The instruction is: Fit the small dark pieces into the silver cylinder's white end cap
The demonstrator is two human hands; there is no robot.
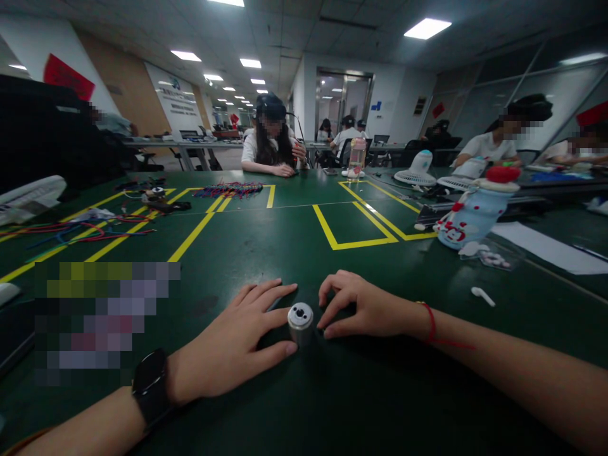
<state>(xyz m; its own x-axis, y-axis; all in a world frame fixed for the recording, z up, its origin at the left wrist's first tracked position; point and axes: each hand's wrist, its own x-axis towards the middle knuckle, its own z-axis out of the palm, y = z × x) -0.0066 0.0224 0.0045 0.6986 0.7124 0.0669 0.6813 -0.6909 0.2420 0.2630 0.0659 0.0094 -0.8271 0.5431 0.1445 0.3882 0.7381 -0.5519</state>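
Observation:
A small metal cylinder [301, 324] stands upright on the green table in front of me; its pale top face has a dark central hole and smaller holes beside it. My left hand [237, 332] rests low from the left, with thumb and index finger touching the cylinder's side, the other fingers stretched out beyond it. Just right of the cylinder, and apart from it, my right hand [358, 307] has its fingers curled and the thumb and fingertips brought close together near the tabletop. A tiny dark thing seems to be at those fingertips, too small to name.
A light blue bottle [475, 212] with a red top stands at right, near a white earbud [483, 296] and paper [551, 247]. Coloured wires [95, 229] lie at left, and a wire bundle [230, 189] farther back. A person [272, 139] sits across the table.

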